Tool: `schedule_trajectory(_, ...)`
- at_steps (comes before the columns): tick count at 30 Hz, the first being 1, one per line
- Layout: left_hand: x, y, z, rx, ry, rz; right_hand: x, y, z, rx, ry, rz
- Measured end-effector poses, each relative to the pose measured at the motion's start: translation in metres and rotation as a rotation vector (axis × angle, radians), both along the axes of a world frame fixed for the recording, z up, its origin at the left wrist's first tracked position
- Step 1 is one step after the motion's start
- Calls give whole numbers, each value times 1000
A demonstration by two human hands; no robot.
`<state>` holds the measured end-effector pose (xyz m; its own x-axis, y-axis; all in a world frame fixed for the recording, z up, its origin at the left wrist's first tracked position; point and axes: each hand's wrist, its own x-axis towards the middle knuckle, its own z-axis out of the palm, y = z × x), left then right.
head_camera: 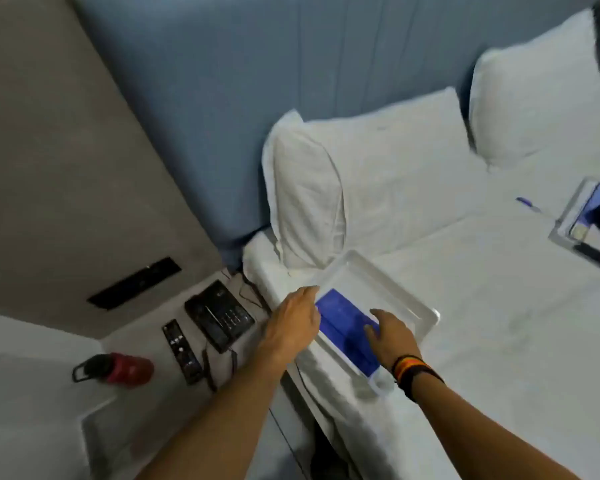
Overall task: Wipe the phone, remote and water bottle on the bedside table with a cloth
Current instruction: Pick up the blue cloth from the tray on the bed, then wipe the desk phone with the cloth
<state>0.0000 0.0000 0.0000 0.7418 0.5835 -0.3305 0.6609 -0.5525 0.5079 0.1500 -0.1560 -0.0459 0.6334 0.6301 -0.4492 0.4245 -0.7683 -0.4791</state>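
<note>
A folded blue cloth (343, 323) lies in a white tray (395, 292) on the bed's edge. My left hand (291, 323) rests at the cloth's left side, fingers apart. My right hand (390, 332), with dark bands on its wrist, lies flat on the cloth's right part. On the white bedside table (136, 410) stand a black desk phone (219, 317), a black remote (182, 351) in front of it, and a red water bottle (118, 370) with a black cap, lying on its side at the left.
Two white pillows (361, 174) lean against the blue headboard (239, 81). A second tray with a blue cloth (586, 220) sits on the bed (499, 323) at the far right, a small blue pen (527, 203) near it. Phone cords (222, 365) trail across the table.
</note>
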Motion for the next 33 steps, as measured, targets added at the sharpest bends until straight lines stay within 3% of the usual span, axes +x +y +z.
schedule_trajectory(6, 56, -14, -100, -75, 187, 124, 13, -5, -76, -52, 30, -70)
schedule_trajectory(10, 78, -12, -121, 15, 256, 114, 7, -1, -97, -89, -119, -89)
schedule_trajectory(15, 88, 8, -117, -58, 296, 218, 15, 16, -94, 144, 110, -285)
schedule_trajectory(20, 64, 29, -74, -296, 18, 450, 7, 36, -50, 389, 470, -427)
schedule_trajectory(24, 4, 70, -61, -460, -192, 721, -22, 76, -21, 428, 602, -315)
schedule_trajectory(30, -115, 111, -109, -535, -360, 1119, -110, 169, -45, 262, 723, 14)
schedule_trajectory(33, -160, 140, -137, -644, -485, 1280, -150, 216, -72, 212, 758, 31)
